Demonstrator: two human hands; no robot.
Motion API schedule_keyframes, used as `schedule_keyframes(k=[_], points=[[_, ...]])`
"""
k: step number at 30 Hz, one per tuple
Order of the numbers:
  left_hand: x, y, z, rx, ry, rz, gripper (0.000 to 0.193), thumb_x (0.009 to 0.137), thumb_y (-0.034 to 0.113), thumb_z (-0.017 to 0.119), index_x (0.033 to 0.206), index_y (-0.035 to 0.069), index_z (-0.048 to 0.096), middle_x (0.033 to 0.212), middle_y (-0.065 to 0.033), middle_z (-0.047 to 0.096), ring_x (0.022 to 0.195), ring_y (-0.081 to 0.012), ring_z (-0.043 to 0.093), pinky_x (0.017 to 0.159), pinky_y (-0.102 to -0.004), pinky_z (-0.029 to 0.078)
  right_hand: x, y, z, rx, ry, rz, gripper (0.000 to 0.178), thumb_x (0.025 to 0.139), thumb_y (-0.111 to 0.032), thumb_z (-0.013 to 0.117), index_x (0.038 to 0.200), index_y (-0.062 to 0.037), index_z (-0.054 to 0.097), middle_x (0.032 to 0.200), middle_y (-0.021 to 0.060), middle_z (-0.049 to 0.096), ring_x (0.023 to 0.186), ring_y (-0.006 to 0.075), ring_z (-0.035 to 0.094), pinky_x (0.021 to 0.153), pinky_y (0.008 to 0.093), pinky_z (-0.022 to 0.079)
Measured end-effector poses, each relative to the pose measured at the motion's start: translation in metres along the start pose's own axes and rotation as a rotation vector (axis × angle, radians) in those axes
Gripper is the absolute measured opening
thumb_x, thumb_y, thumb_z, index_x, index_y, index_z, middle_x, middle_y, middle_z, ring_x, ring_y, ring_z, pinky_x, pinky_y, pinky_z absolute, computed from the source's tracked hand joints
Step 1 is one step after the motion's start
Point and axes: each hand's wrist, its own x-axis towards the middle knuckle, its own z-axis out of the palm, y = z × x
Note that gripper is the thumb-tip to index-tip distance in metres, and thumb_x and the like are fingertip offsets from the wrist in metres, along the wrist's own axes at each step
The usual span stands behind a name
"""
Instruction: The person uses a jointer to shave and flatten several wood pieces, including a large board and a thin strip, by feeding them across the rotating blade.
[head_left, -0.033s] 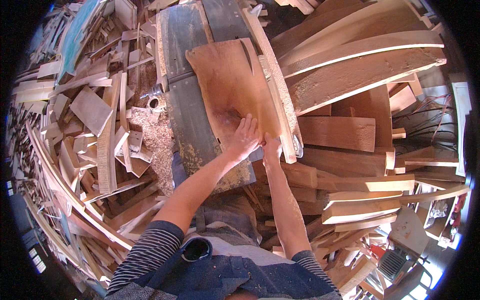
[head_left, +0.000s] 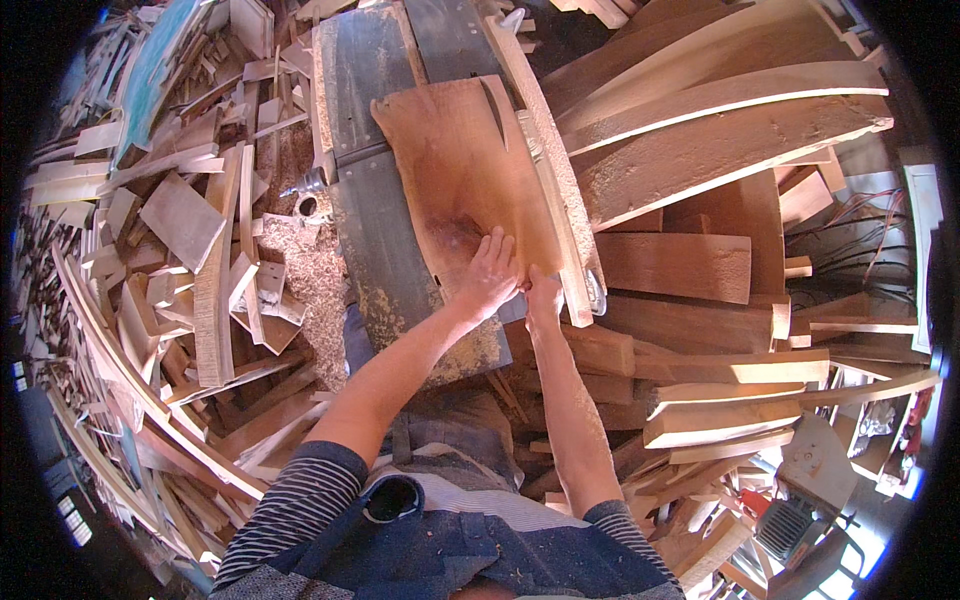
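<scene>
A broad brown wooden board (head_left: 465, 160) with an irregular left edge, a dark knot and a split at its far right lies on the grey metal table (head_left: 375, 235) of a woodworking machine. My left hand (head_left: 488, 272) rests on the board's near part, fingers stretched out and pressed to its face just below the knot. Beside it, my right hand (head_left: 543, 298) is closed on the board's near right end; some of its fingers are hidden. Along the board's right side runs a long wooden fence (head_left: 553, 205).
Sawn planks (head_left: 720, 155) are stacked close on the right. Offcuts (head_left: 185, 220) heap up on the left, next to wood shavings (head_left: 310, 270). A motor (head_left: 785, 528) stands at the lower right, and loose cables (head_left: 860, 225) hang at the far right.
</scene>
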Motion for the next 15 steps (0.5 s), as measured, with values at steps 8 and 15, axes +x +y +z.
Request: schedule_keyframes(k=[8,15], points=[[0.017,-0.005,0.002,0.009,0.054,0.025,0.072,0.071,0.043,0.087,0.122,-0.003,0.064,0.132,-0.0238,0.056,0.134,-0.0450,0.050,0.113,-0.0520,0.043,0.026,0.003,0.009,0.126,0.007,-0.227,0.017,0.098,-0.013,0.062,0.107,0.0002,0.066,0.077,0.0026,0.063,0.060,0.0102,0.054,0.052,0.0288,0.042],[0.018,-0.020,-0.001,0.063,-0.003,0.033,0.067,0.072,0.044,0.084,0.116,-0.004,0.066,0.129,-0.0232,0.058,0.134,-0.0440,0.050,0.112,-0.0506,0.044,0.028,-0.002,0.020,0.083,-0.034,-0.203,0.017,0.100,-0.014,0.061,0.105,0.0006,0.067,0.076,0.0030,0.063,0.060,0.0100,0.054,0.051,0.0286,0.042]])
